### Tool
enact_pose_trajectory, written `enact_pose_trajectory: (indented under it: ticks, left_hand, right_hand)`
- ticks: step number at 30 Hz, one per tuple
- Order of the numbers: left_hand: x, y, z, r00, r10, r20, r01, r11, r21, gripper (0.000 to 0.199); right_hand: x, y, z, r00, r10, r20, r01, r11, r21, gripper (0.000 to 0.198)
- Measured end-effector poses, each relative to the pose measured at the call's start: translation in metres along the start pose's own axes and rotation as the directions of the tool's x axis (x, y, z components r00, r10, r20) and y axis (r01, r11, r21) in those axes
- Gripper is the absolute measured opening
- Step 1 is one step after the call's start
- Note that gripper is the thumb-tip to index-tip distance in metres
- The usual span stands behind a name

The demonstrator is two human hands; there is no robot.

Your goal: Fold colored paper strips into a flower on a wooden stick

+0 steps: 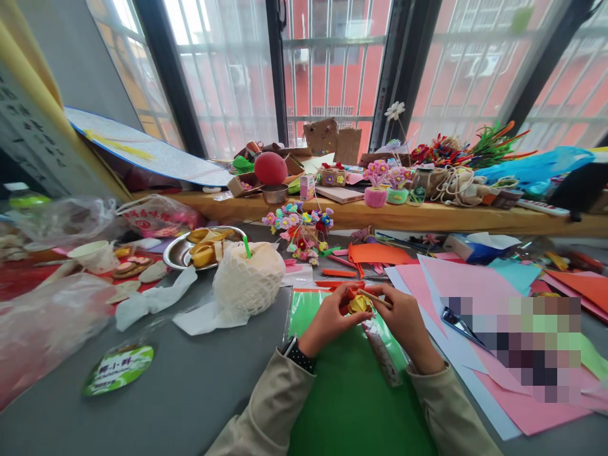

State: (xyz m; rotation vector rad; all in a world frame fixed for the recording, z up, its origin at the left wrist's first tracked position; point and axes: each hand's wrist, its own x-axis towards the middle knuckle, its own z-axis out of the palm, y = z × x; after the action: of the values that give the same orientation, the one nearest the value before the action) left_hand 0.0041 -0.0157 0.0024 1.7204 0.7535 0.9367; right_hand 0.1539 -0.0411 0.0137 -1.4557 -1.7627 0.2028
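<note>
Barred windows (335,82) rose behind a crowded wooden ledge (223,206), and before it spread a grey table (185,411). At the fingertips was a small yellow piece (360,304), pinched by the fingers of the left hand (327,320) and held just above a green sheet (356,411). The right hand (408,316) had its fingers closed on a thin stick (379,299), whose tip reached the yellow piece; whether it pressed into it could not be told. Beneath the hands, a slim patterned strip (384,358) lay aslant on the green sheet. Just beyond lay an orange sheet (382,254) and a cluster of small colourful flowers (301,231). To the left stood a net-wrapped white coconut (249,282) with a green straw (246,247), near a metal bowl (173,258) of peels. To the right, pink sheets (536,411) overlapped. Farther out, on the ledge, a red ball (270,169) sat above a small metal cup (275,194).
</note>
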Motion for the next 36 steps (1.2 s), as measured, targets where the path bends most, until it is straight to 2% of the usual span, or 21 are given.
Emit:
enact_pose_trajectory:
  ticks: [5,11,14,16,20,23,31,36]
  left_hand:
    - [0.001,-0.003,-0.001,1.000,-0.014,-0.008,0.014,1.000,0.006,0.050]
    - [0.003,-0.005,0.000,0.999,-0.031,-0.020,0.028,0.992,-0.121,0.049]
    - [0.004,-0.005,0.000,1.000,-0.022,-0.018,0.019,0.987,-0.160,0.046]
    - [0.003,-0.005,0.000,1.000,-0.007,-0.013,0.005,0.988,-0.156,0.046]
    - [0.001,-0.001,-0.001,0.999,0.028,-0.022,-0.027,0.999,0.017,0.048]
    - [-0.002,0.004,-0.001,0.997,0.053,-0.048,-0.044,0.985,0.167,0.047]
    - [-0.003,0.004,0.000,0.990,0.134,-0.038,-0.118,0.951,0.287,0.046]
    - [-0.004,0.005,0.000,0.984,0.180,-0.011,-0.158,0.890,0.428,0.045]
  right_hand:
    - [-0.002,-0.001,0.007,0.989,-0.120,-0.091,0.104,0.981,-0.164,0.018]
    - [-0.005,-0.003,0.011,0.959,-0.244,-0.143,0.192,0.933,-0.304,0.020]
    - [-0.005,-0.003,0.011,0.950,-0.267,-0.162,0.206,0.925,-0.318,0.019]
    - [-0.005,-0.002,0.009,0.950,-0.266,-0.162,0.218,0.939,-0.265,0.018]
    - [-0.002,0.002,0.003,0.978,-0.186,-0.099,0.176,0.979,-0.101,0.017]
    - [0.001,0.004,0.001,0.989,-0.142,-0.040,0.141,0.989,-0.045,0.019]
    - [0.003,0.009,0.000,0.994,-0.108,0.028,0.108,0.994,-0.002,0.022]
    - [0.003,0.008,-0.003,0.992,-0.111,0.058,0.111,0.994,0.000,0.022]
